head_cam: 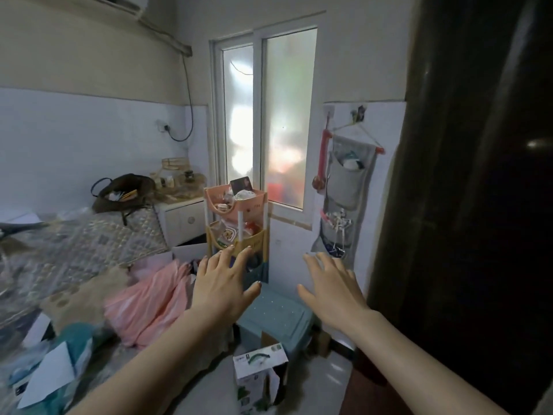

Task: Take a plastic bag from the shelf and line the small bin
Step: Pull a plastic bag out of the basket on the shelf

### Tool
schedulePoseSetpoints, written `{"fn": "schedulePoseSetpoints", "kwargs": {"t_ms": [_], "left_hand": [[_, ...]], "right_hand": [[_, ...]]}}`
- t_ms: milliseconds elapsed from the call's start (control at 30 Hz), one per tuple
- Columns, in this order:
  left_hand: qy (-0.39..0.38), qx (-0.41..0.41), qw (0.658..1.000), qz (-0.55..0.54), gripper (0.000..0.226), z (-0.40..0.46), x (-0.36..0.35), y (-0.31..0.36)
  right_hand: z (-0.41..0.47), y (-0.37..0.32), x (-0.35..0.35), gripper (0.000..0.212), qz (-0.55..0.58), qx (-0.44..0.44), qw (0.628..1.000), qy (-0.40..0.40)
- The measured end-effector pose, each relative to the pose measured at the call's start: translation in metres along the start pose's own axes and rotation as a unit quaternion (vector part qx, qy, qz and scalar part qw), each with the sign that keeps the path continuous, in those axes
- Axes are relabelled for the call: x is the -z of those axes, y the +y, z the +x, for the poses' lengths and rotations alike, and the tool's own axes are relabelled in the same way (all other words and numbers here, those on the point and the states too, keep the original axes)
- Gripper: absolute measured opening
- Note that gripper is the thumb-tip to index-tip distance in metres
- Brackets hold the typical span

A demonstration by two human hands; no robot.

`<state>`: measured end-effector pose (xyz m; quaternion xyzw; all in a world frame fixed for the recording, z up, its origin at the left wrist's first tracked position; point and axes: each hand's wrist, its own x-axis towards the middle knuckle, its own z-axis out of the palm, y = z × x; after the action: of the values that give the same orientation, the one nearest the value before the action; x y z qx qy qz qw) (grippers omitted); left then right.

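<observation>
A tiered plastic shelf (239, 223) stands under the window, with a pink basket on top, a yellow one below and a dark one at the bottom, all stuffed with packets. My left hand (221, 283) is stretched out in front of its lower tiers, palm down, fingers spread, holding nothing. My right hand (332, 289) reaches forward to the right of the shelf, fingers apart and empty. I cannot pick out a plastic bag among the packets. No small bin shows.
A teal stool or box (278, 316) sits below my hands, with a white carton (260, 372) in front of it. A cluttered bed (89, 250) with pink cloth fills the left. A grey hanging organiser (347, 187) is on the right wall beside a dark door (466, 175).
</observation>
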<state>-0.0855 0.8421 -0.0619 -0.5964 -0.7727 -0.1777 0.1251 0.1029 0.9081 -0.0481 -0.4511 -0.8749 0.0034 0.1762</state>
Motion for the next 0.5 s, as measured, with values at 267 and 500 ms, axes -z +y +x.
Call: {"fn": "schedulePoseSetpoints", "kwargs": {"t_ms": [267,500], "left_hand": [[-0.018,0.042,0.999,0.012,0.071,0.166,-0.079,-0.065],[-0.018,0.083,0.996,-0.041,0.073,0.274,-0.138,-0.151]], "right_hand": [[0.211,0.023,-0.084,0.058,0.048,0.061,0.997,-0.011],[0.374,0.001,-0.162,0.058,0.120,0.105,0.987,-0.023]]}}
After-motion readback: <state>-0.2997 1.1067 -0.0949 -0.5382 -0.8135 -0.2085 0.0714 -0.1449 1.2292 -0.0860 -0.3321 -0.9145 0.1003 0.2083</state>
